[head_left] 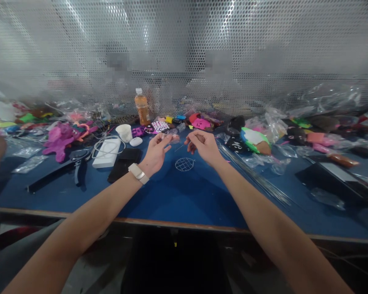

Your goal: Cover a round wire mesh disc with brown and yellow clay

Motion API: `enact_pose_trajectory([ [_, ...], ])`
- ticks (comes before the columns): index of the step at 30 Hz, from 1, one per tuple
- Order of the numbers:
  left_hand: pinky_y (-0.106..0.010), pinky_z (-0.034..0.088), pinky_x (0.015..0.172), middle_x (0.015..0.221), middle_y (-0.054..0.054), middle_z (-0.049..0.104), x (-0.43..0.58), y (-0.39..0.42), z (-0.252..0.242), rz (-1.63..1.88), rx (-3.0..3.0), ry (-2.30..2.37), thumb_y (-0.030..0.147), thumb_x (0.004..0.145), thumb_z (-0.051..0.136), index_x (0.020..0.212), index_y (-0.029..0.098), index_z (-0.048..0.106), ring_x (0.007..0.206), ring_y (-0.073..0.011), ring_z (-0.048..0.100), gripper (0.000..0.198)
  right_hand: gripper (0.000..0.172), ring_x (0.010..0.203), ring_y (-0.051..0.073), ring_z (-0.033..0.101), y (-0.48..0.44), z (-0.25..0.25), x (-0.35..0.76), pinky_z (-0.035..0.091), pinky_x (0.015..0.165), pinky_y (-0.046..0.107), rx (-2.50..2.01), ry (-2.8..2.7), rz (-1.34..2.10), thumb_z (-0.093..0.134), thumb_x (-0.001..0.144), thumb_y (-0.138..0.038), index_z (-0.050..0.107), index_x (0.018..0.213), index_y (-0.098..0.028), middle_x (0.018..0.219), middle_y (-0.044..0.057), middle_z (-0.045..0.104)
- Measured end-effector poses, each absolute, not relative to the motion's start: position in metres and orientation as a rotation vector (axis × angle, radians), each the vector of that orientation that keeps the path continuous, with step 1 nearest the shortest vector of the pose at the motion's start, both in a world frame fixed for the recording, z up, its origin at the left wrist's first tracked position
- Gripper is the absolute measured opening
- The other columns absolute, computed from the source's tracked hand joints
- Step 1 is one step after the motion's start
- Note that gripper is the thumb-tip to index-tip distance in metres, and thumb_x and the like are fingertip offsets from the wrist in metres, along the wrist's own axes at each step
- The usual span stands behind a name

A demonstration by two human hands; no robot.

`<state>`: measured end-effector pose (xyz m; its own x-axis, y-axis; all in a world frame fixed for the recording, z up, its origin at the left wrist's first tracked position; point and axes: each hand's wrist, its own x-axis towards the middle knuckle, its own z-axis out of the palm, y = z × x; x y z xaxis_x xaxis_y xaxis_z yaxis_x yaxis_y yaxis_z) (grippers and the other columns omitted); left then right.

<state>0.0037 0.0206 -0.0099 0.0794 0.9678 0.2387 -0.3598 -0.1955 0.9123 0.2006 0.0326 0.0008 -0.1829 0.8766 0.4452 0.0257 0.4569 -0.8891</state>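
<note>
My left hand, with a light watch band on its wrist, hovers over the blue table with its fingers apart and seemingly nothing in them. Facing it, my right hand is closed in a pinch on a short thin wire, which points toward the left fingers. Below and between both hands, a pale oval outline filled with crossed lines lies flat on the tabletop; whether it is drawn or made of wire, I cannot tell. A bundle of long thin metal wires lies to the right, partly behind my right forearm.
Left of my hands are pliers-like cutters, a white box with a cable, a black phone-like slab, a paper cup and a drink bottle. Colourful plush toys and plastic bags line the back. A dark box sits right.
</note>
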Motion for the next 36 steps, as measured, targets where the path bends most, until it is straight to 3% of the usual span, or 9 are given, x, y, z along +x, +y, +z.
enact_pose_trajectory([
  [2,-0.047,0.048,0.104,0.115,-0.007,0.077,0.004,0.022,-0.011,1.432,1.13,0.754,0.041,0.089,0.077,0.079,0.023,0.042,0.128,-0.028,0.067,0.041,0.05,0.053,0.015,0.063,0.031,0.003,0.198,0.048,0.045,0.029,-0.789,-1.509,1.011,0.068,0.089,-0.072,0.063,0.079,-0.023,0.079,0.005,0.073],
  [7,-0.048,0.047,0.106,0.113,-0.006,0.078,0.004,0.021,-0.01,1.433,1.124,0.753,0.04,0.089,0.077,0.079,0.023,0.04,0.125,-0.0276,0.069,0.041,0.076,0.043,0.013,0.054,0.028,0.008,0.197,0.036,0.036,0.029,-0.761,-1.328,1.215,0.031,0.086,-0.097,0.045,0.066,-0.025,0.07,0.004,0.066],
  [14,-0.049,0.047,0.108,0.111,-0.006,0.079,0.006,0.016,-0.007,1.412,1.141,0.736,0.04,0.089,0.077,0.079,0.023,0.042,0.122,-0.0274,0.071,0.04,0.078,0.036,0.013,0.04,0.023,0.01,0.199,0.02,0.033,0.031,-0.784,-1.204,1.344,0.02,0.081,-0.102,0.028,0.058,-0.028,0.054,0.001,0.048],
  [19,-0.049,0.046,0.107,0.112,-0.006,0.078,0.006,0.016,-0.008,1.402,1.149,0.733,0.041,0.09,0.077,0.078,0.023,0.041,0.123,-0.0279,0.07,0.041,0.071,0.033,0.011,0.033,0.025,0.01,0.197,0.017,0.033,0.031,-0.804,-1.249,1.252,0.034,0.09,-0.092,0.031,0.06,-0.028,0.048,-0.002,0.04],
  [22,-0.048,0.047,0.106,0.111,-0.006,0.078,0.006,0.017,-0.009,1.4,1.148,0.712,0.041,0.09,0.077,0.078,0.023,0.042,0.122,-0.0271,0.07,0.041,0.058,0.034,0.012,0.042,0.026,0.008,0.193,0.021,0.033,0.029,-0.796,-1.25,1.201,0.049,0.092,-0.083,0.049,0.075,-0.027,0.054,-0.003,0.052],
  [24,-0.047,0.048,0.106,0.109,-0.005,0.078,0.006,0.018,-0.01,1.4,1.145,0.695,0.041,0.09,0.078,0.079,0.023,0.043,0.121,-0.0265,0.071,0.041,0.049,0.042,0.014,0.054,0.027,0.006,0.189,0.031,0.035,0.028,-0.782,-1.24,1.155,0.058,0.092,-0.076,0.055,0.093,-0.028,0.069,-0.001,0.065],
  [28,-0.046,0.049,0.104,0.106,-0.004,0.078,0.007,0.017,-0.011,1.389,1.144,0.659,0.04,0.089,0.08,0.08,0.023,0.044,0.117,-0.0256,0.072,0.041,0.045,0.085,0.022,0.075,0.028,0.0,0.177,0.057,0.06,0.034,-0.735,-1.183,1.052,0.062,0.092,-0.071,0.052,0.108,-0.03,0.108,0.007,0.076],
  [31,-0.043,0.051,0.1,0.101,-0.003,0.078,0.011,0.015,-0.013,1.375,1.152,0.621,0.042,0.086,0.083,0.08,0.023,0.047,0.109,-0.0244,0.073,0.041,0.046,0.11,0.027,0.074,0.028,-0.007,0.165,0.062,0.075,0.041,-0.709,-1.136,1.023,0.057,0.094,-0.074,0.055,0.11,-0.03,0.119,0.01,0.075],
  [36,-0.037,0.051,0.095,0.089,-0.001,0.074,0.019,0.012,-0.014,1.413,1.176,0.582,0.042,0.083,0.088,0.077,0.021,0.051,0.098,-0.0204,0.071,0.043,0.049,0.116,0.028,0.073,0.027,-0.016,0.151,0.062,0.084,0.044,-0.679,-1.036,1.031,0.051,0.095,-0.077,0.059,0.11,-0.031,0.113,0.007,0.078],
])
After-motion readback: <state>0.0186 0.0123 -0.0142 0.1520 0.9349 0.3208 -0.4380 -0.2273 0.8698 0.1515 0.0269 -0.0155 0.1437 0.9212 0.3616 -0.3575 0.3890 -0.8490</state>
